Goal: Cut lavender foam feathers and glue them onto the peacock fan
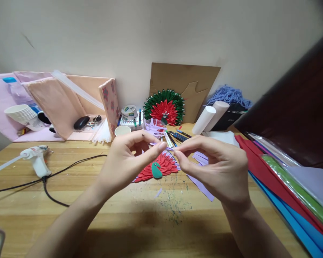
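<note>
Both my hands are raised over the table, pinching a small purple strip (165,147) between them. Thumb and forefinger of my left hand (131,156) are closed on one end. My right hand (215,165) pinches the other end with its fingertips. Below and behind them lies a red layered peacock craft (145,175) with a purple fringe and a green bird body (156,170), partly covered by my left hand. Purple felt-like strips (203,188) lie beneath my right hand. One small purple scrap (158,193) rests on the wood nearer to me.
A white glue gun (39,161) with a black cord stands at the left. Markers (177,136), a paper cup (123,130) and a finished red-green peacock (164,107) stand behind, against cardboard (183,79). Coloured sheets (280,179) line the right side, near white rolls (204,120).
</note>
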A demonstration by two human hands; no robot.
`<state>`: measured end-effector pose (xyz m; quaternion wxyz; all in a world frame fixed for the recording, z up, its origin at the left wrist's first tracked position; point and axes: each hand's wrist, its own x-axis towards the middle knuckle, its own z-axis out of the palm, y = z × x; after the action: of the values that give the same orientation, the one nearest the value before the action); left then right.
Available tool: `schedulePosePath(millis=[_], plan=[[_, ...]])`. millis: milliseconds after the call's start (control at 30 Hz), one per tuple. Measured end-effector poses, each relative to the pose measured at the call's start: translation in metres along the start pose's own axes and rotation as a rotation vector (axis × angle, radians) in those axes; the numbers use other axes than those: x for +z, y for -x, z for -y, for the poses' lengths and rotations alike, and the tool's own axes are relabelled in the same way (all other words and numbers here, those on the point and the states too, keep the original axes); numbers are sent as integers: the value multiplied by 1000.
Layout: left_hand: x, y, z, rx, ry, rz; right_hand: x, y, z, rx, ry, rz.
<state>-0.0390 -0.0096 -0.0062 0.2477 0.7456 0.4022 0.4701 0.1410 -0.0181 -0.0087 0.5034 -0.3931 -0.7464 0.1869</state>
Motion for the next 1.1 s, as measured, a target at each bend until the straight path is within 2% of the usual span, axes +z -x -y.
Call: schedulePosePath(millis=[133, 333, 533, 733, 933, 1100], plan=[[1, -2, -3, -76, 106, -11, 3, 0, 0, -66, 42, -15], [1, -2, -5, -286, 295, -10, 7, 0, -2, -127, 39, -57], [7, 1, -5, -275, 437, -38, 10, 1, -3, -107, 54, -39], [10, 2, -1, -247, 508, -56, 15, 2, -4, -15, -13, -3], [13, 1, 3, -243, 468, -80, 17, 3, -5, 82, -128, 14], [13, 1, 5, -217, 423, -65, 16, -2, -10, 258, -323, 129]])
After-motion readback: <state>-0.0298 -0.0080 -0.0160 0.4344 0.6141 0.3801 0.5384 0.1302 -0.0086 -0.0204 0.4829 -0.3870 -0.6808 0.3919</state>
